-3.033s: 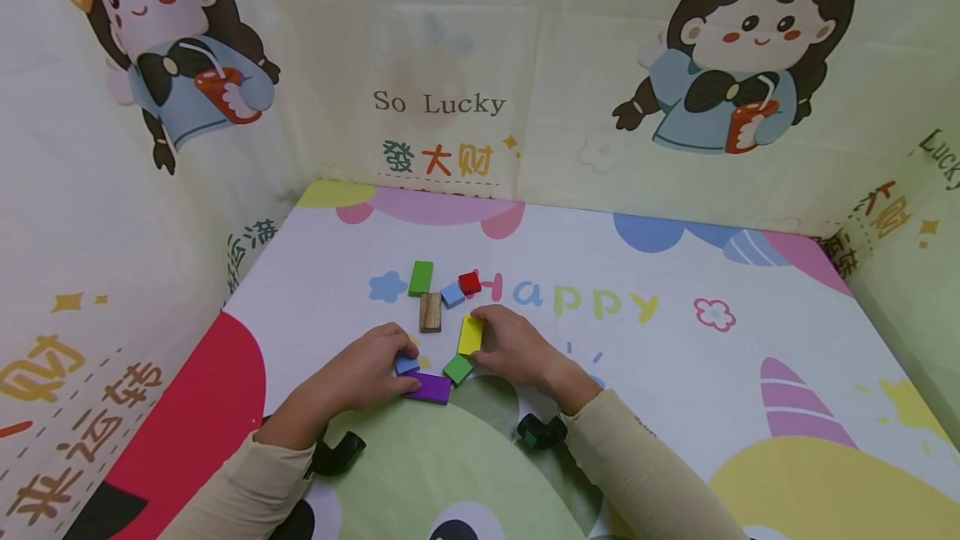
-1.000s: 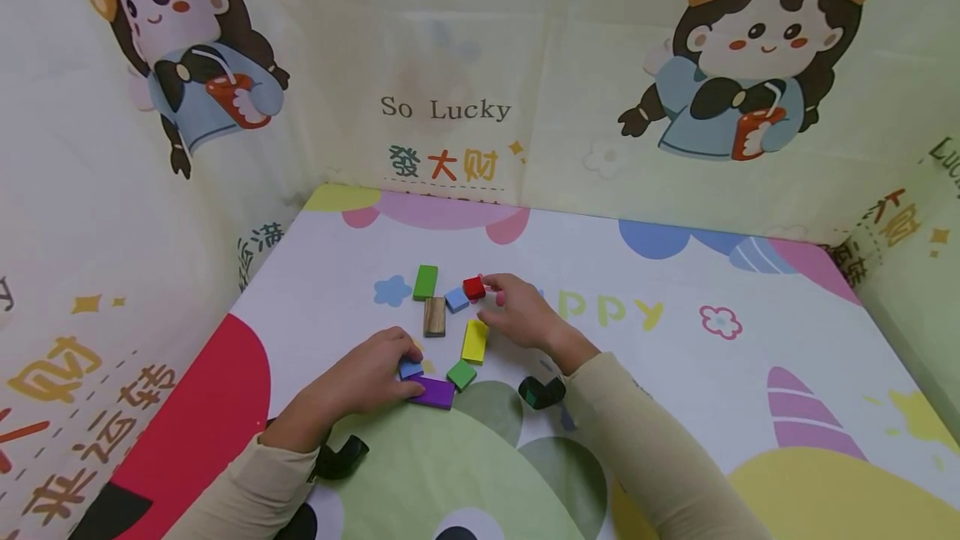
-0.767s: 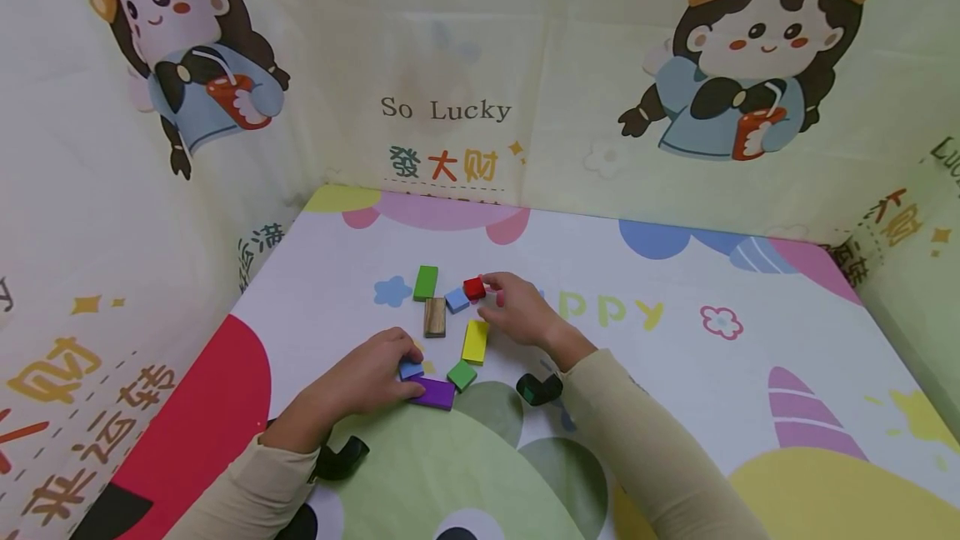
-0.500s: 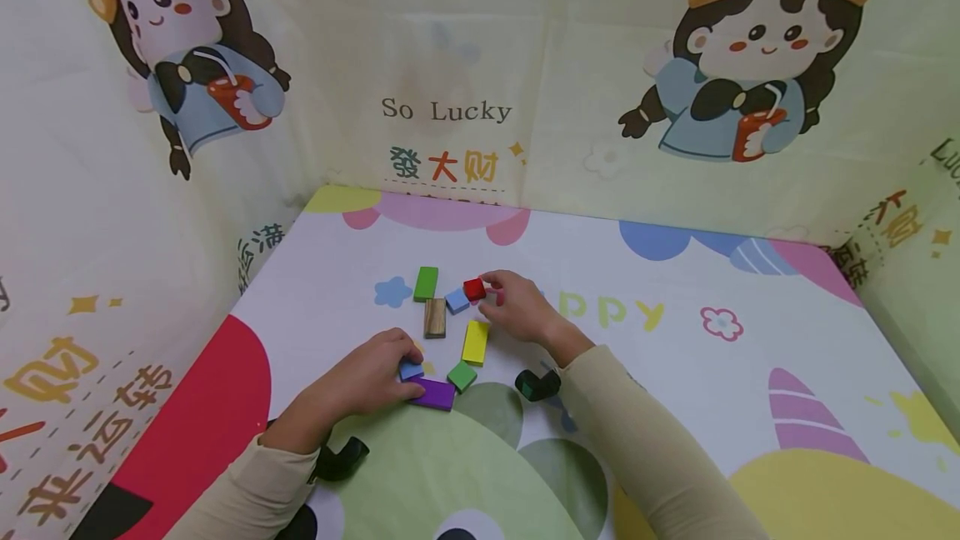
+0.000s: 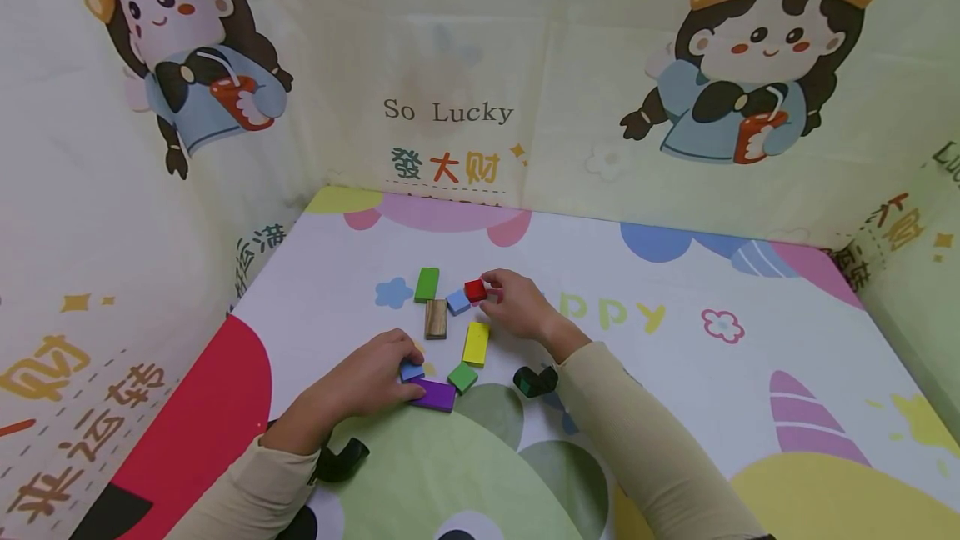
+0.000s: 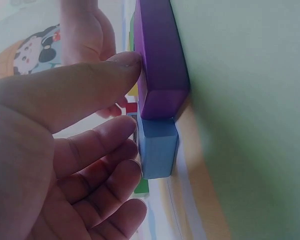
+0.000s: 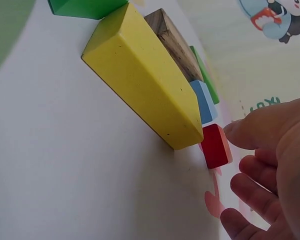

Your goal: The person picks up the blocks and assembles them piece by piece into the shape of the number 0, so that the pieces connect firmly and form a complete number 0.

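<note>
- Since three seconds ago, the right hand (image 5: 521, 307) has shifted from the yellow rectangular wooden-looking block (image 5: 476, 345) to the small red wooden-looking cube (image 5: 475, 290).
- Its thumb and fingers are loosely bent at the cube's right side; I cannot tell whether they pinch it.
- The cube lies left of the worktop's (image 5: 675, 407) middle, towards its back edge.
- The left hand (image 5: 367, 377), fingers relaxed, touches the purple rectangular block (image 5: 433, 396) and small blue block (image 5: 412, 371).
- Aligning the cube seems in hand; that calls for a light, steady touch.
- The fabric backdrop (image 5: 570, 107) reads "So Lucky" and "發大财"; the worktop, "ppy".
</note>
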A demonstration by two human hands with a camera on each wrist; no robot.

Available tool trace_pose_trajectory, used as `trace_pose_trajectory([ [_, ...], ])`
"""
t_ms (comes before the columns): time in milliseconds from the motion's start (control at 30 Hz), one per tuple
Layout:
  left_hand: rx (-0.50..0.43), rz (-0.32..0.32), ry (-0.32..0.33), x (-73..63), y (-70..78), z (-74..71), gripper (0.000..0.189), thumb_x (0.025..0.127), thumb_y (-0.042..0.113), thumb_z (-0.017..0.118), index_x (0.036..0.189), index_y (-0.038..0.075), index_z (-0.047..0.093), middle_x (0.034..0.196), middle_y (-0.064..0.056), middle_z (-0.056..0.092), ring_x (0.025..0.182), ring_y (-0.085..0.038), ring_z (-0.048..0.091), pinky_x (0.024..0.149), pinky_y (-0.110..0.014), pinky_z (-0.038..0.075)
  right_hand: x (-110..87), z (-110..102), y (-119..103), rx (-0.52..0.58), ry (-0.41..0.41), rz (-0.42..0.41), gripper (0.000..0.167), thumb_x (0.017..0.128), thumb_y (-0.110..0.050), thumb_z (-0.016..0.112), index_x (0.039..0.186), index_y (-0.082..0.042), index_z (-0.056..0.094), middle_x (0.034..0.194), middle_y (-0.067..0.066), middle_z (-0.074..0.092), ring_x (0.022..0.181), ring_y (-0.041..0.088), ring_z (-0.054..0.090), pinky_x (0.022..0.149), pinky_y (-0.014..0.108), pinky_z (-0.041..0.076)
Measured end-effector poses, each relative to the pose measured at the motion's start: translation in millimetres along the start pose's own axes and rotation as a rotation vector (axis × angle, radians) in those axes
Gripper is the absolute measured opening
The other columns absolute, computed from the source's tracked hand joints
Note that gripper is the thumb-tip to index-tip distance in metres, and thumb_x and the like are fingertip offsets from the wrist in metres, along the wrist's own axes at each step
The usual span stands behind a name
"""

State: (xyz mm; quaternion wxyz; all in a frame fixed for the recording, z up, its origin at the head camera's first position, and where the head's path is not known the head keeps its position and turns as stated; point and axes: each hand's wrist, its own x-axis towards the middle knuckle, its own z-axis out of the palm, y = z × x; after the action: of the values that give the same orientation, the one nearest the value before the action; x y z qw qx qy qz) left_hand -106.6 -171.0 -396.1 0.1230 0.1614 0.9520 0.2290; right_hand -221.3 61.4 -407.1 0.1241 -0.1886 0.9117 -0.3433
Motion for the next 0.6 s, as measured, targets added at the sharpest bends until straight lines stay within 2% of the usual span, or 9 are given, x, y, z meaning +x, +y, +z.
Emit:
trace_pose_trajectory([
  [367,0.009,0.029,0.008,-2.5,-0.8,-2.0,0.030,0.082,0.021,0.084,0.103,0.005,0.070,0.107,-0.002,0.060,0.103,-0.022,0.058,0.092,-0.039,0.051,7.6,2,-4,-0.008,-0.024,0.005,0.049,0.097,-0.013,0.063,0.142,0.000,0.050,0.139,0.015,0.055,0.125,0.029,0.054,0.101,0.039,0.047],
  [600,-0.003,0.007,0.006,-1.2,-0.5,-0.6,0.030,0.082,0.022,0.084,0.103,0.006,0.070,0.108,-0.001,0.060,0.103,-0.021,0.057,0.092,-0.038,0.051,11.8,3,-5,-0.011,-0.038,0.007,0.046,0.097,-0.012,0.062,0.141,-0.001,0.051,0.136,0.014,0.057,0.121,0.028,0.055,0.100,0.038,0.049],
])
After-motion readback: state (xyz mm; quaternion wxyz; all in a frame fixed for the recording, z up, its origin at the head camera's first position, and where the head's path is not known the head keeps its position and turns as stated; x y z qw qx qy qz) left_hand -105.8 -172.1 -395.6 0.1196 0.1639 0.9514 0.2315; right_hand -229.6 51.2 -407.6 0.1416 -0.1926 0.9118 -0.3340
